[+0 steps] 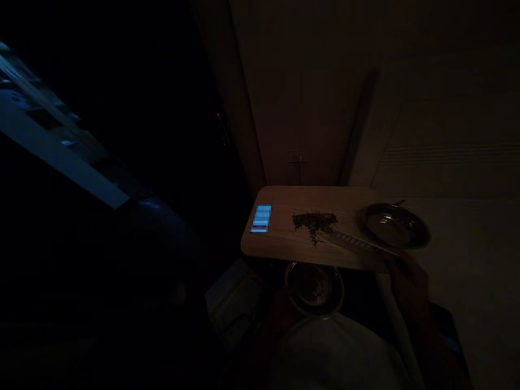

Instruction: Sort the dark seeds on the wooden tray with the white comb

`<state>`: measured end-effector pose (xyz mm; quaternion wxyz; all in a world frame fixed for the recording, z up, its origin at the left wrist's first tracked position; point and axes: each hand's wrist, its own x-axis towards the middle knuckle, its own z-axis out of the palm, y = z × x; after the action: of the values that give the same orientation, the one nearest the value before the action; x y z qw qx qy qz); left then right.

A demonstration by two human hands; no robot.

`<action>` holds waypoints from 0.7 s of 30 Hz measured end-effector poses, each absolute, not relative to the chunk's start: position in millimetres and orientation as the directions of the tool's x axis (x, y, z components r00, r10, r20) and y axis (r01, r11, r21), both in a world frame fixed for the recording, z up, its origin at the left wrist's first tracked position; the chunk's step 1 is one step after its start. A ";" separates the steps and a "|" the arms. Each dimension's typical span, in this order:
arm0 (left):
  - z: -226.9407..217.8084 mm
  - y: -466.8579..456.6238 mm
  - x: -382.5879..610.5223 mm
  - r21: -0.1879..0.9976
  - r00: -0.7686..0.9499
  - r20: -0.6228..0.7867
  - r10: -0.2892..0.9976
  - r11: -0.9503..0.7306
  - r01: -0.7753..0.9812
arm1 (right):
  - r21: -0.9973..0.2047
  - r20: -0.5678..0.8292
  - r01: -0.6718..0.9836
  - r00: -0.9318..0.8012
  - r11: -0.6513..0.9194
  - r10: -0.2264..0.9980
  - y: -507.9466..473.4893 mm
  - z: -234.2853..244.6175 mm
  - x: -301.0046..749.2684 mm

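In a dim room, a person's right hand [408,279] is closed around the handle of what looks like a knife [357,241], its tip at the edge of dark bits [314,220] scattered mid-way across a wooden tabletop [280,250]. The left hand [283,304] is at the rim of a metal bowl [342,295] below the table's near edge; from here I cannot tell its grip. A second bowl [394,223] sits to the right.

Room is sitting near-black, blue light is catching a pale-edged surface [65,157] far left, and a dim wall [300,97] with a socket [298,156] is standing behind the wooden tabletop [280,244].
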<state>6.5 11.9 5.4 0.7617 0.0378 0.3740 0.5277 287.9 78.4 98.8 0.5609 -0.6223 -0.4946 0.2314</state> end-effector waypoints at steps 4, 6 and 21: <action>2.0 10.7 6.6 0.446 0.171 -0.539 0.825 0.452 -0.773 | -0.929 0.246 0.360 0.429 0.085 0.869 77.0 97.8 285.1; 0.7 11.5 7.7 0.437 0.181 -0.545 0.818 0.462 -0.771 | -0.933 0.239 0.351 0.451 0.076 0.860 77.2 94.7 287.1; 5.5 8.9 9.0 0.490 0.076 -0.545 0.835 0.391 -0.779 | -0.947 0.225 0.314 0.512 0.064 0.829 76.2 87.4 292.8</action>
<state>9.0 8.9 5.5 0.7326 0.0353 0.3983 0.5509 292.8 76.2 87.4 0.5805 -0.6473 -0.4414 0.2217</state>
